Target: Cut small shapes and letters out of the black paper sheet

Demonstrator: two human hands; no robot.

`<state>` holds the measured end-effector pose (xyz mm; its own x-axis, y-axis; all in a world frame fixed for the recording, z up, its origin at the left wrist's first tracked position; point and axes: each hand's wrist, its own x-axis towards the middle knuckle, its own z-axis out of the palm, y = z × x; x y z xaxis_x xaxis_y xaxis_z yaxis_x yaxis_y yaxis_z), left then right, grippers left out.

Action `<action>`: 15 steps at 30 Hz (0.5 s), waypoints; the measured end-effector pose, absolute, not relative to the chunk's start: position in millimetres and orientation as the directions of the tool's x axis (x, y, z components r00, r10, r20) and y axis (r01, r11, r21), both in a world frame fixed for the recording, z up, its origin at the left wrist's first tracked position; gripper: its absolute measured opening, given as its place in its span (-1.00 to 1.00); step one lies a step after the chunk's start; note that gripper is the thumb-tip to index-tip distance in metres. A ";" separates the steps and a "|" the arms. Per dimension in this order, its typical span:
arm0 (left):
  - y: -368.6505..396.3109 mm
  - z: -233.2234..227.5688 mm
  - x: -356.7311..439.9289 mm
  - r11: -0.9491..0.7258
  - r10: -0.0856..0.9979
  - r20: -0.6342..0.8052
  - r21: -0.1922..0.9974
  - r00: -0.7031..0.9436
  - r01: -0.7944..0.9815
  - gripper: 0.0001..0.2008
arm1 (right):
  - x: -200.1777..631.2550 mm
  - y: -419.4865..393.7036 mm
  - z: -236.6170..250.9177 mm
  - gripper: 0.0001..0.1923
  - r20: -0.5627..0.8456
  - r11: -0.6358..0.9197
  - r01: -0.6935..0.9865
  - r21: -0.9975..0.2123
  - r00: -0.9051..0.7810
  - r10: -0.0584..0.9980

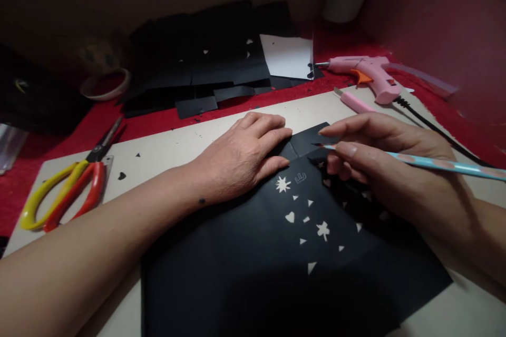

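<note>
A sheet of black paper (221, 263) lies in front of me, with cut-out shapes showing pale: a star, a heart, a flower and several small triangles. Beside the star is a drawn outline like a letter E (300, 177). My left hand (256, 145) rests flat on the upper edge of the paper, fingers stretched out. In my right hand (379, 158) is a light blue pencil (430, 161), pinched between thumb and fingers. Its dark tip hovers over or near the paper's upper part; whether it touches, I cannot tell.
Scissors (90, 174) with yellow and red handles lie at left on the white board (158, 155). Behind are stacked black sheets (197, 58), a white piece (288, 55) and a tape roll (105, 85). A pink glue gun (367, 71) and pink cutter (356, 102) lie at right.
</note>
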<state>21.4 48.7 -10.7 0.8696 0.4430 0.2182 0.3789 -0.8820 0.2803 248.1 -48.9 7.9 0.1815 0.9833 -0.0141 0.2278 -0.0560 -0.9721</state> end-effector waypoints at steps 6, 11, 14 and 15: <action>50.6 -16.3 20.1 -0.901 0.413 0.259 0.259 0.873 0.349 -0.48 | 251.1 -48.0 8.1 -0.91 0.109 0.046 0.280 -0.959 0.212 0.971; 52.9 -21.9 20.4 -0.912 0.391 0.289 0.247 0.874 0.327 -0.47 | 256.0 -49.6 9.4 -0.96 0.210 0.141 0.325 -0.935 0.188 0.959; 53.7 -23.3 21.0 -0.914 0.387 0.292 0.245 0.875 0.323 -0.47 | 258.1 -47.9 6.3 -0.89 0.229 0.172 0.330 -0.928 0.143 0.963; 53.9 -23.5 21.1 -0.914 0.387 0.291 0.244 0.875 0.323 -0.47 | 258.6 -46.9 5.0 -0.85 0.232 0.178 0.332 -0.926 0.130 0.964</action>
<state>21.1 53.9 -23.5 0.8748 0.3873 0.2910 0.3235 -0.9142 0.2443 258.6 -46.9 5.0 0.1295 0.9641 0.2318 0.3317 0.1782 -0.9264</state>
